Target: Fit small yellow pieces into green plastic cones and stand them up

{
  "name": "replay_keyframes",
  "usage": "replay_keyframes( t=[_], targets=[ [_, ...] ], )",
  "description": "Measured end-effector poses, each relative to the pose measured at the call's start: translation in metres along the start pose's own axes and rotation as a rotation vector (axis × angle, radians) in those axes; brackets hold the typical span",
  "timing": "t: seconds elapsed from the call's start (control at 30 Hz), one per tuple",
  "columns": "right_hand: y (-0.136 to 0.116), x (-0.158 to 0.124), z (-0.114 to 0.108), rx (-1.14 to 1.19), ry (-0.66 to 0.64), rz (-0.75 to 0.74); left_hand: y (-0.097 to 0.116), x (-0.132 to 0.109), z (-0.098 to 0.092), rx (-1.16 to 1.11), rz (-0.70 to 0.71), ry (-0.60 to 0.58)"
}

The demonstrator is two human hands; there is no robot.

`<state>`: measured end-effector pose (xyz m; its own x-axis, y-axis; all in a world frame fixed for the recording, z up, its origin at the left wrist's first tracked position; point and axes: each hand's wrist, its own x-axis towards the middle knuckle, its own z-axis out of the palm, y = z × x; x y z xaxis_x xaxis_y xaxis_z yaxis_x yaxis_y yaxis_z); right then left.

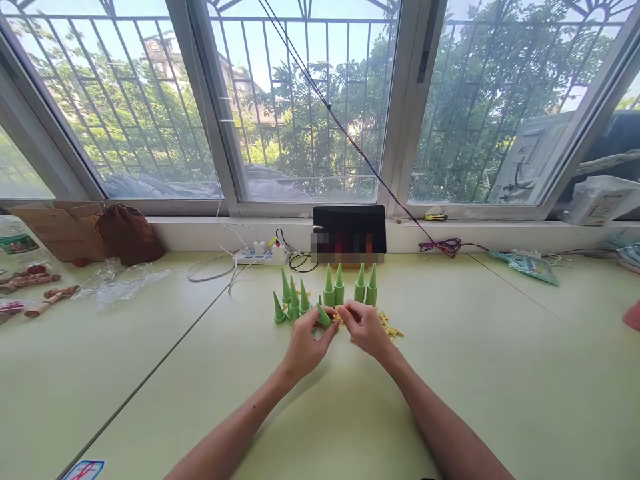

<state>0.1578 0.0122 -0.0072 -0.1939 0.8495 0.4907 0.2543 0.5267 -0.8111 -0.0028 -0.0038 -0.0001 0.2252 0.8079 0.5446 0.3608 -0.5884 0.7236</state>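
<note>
My left hand (307,340) is closed on a green cone (324,316), which it holds tilted between thumb and fingers. Close against it, my right hand (367,328) pinches at small yellow pieces (338,319) at the cone's base; their exact shape is too small to make out. Just behind my hands several green cones (293,300) stand upright at the left. More green cones on ribbed green bases (371,295) stand in pairs beyond my fingers. A loose pile of yellow pieces (393,330) lies beside my right hand.
A dark tablet (350,230) leans at the window sill. Left of it lie a power strip (263,255) and white cables. A brown drawstring bag (131,233), a cardboard box (65,233) and clear plastic (117,277) are at far left. Coiled wire (441,247) lies at the back right.
</note>
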Motion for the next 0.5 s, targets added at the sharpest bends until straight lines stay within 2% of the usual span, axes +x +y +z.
replay_keyframes(
  t=[0.23, 0.5],
  targets=[
    [-0.0027, -0.0001, -0.0009, 0.004, 0.000, -0.024, -0.0032, -0.0023, 0.0004, 0.177, 0.258, 0.069],
    [-0.0020, -0.0019, -0.0002, 0.006, 0.005, -0.029, -0.0061, -0.0026, -0.0009, 0.220, 0.324, 0.074]
  ],
)
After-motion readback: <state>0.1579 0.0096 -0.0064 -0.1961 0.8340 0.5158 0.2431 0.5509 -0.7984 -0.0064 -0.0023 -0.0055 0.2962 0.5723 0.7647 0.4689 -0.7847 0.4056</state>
